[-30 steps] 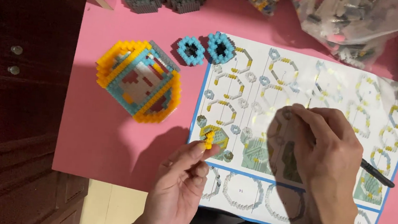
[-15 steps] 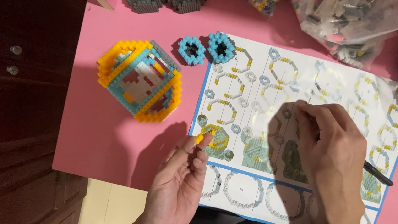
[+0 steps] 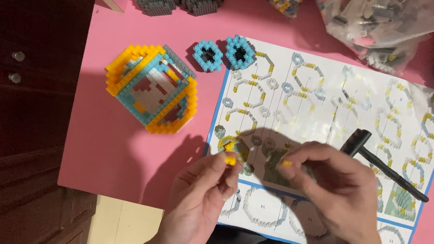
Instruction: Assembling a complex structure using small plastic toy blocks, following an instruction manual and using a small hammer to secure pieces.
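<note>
Above the instruction sheet [image 3: 333, 111], the left hand [image 3: 206, 189] pinches a small yellow brick piece [image 3: 231, 160] and the right hand [image 3: 337, 187] pinches another yellow brick [image 3: 287, 163], apparently mid-joining, needing careful stud alignment.

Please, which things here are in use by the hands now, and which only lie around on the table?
In use:
left hand pinching a yellow brick
right hand pinching a second yellow brick
instruction sheet under both hands

Lying about:
small black hammer
yellow-and-blue block model
two blue rings
bags of bricks

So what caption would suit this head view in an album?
Left hand and right hand each pinch a yellow brick above the sheet.
</note>
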